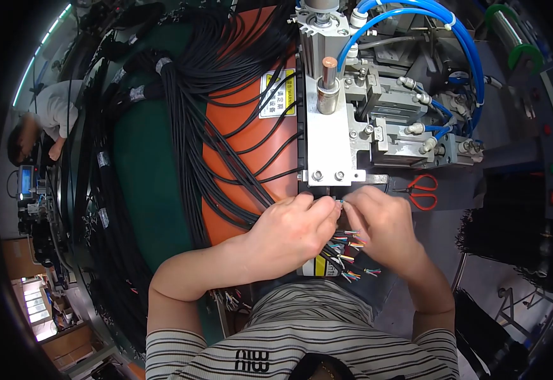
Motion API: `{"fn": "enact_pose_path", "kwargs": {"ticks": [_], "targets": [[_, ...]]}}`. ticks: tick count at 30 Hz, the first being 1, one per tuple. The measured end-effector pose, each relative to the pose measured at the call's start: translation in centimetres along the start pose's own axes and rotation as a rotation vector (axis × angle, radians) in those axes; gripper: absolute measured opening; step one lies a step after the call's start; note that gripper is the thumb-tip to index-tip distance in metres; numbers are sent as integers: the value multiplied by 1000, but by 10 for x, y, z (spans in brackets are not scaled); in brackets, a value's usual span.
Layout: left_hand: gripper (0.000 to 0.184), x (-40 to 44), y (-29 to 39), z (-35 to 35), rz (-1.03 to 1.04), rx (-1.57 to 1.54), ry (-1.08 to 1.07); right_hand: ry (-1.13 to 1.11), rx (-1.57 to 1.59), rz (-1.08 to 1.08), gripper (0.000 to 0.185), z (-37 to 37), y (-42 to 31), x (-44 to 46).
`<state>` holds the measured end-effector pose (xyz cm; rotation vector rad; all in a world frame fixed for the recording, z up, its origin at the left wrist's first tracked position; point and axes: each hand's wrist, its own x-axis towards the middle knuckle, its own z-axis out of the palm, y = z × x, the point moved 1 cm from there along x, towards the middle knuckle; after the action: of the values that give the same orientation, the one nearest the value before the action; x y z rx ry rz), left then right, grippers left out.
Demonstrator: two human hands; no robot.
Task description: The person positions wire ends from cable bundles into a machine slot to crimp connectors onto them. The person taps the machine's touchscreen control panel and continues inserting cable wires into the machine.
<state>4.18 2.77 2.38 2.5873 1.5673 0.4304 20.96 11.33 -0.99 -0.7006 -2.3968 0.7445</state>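
My left hand (295, 227) is closed in a pinch below the front of the metal press fixture (328, 139). Facing it, my right hand (383, 223) pinches at the same spot, its fingertips nearly touching the left ones. Between them shows a cable's small wire end (340, 202), mostly covered by the fingers. Just beneath the hands hangs a bunch of black cable ends (347, 256) with stripped, multicoloured wires fanned out. Long black cables (194, 145) run from the upper left across an orange surface (226, 215) toward my left hand.
Red-handled scissors (423, 192) lie right of the fixture. Pneumatic cylinders (400, 104) with blue hoses (479, 69) stand behind. A wire spool (511, 38) is at upper right, a dark cable bundle (511, 237) at right. Another person (51, 117) sits at far left.
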Motion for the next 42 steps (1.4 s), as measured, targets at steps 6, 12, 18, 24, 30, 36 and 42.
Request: {"fn": "enact_pose_path", "kwargs": {"ticks": [6,12,18,24,30,36,42], "targets": [[36,-1,0,-2,-53,-22,8,50,50,78,2,3,-5,1],[42,-29,-13,2,-134,-153,151,-46,288,246,4,1,2,3],[36,-38,-12,-1,-227,-66,149,6,286,264,15,0,-2,-8],[33,-30,-7,-1,-177,-221,148,30,514,-50,28,-3,-17,-6],[32,-29,-6,-2,-147,-329,339,-93,985,428,29,0,-14,-14],[34,-27,-7,1,-152,-297,255,-38,1217,446,26,13,-15,-16],[39,-21,-11,7,-140,-413,280,-105,1336,492,21,13,-3,-16]]}}
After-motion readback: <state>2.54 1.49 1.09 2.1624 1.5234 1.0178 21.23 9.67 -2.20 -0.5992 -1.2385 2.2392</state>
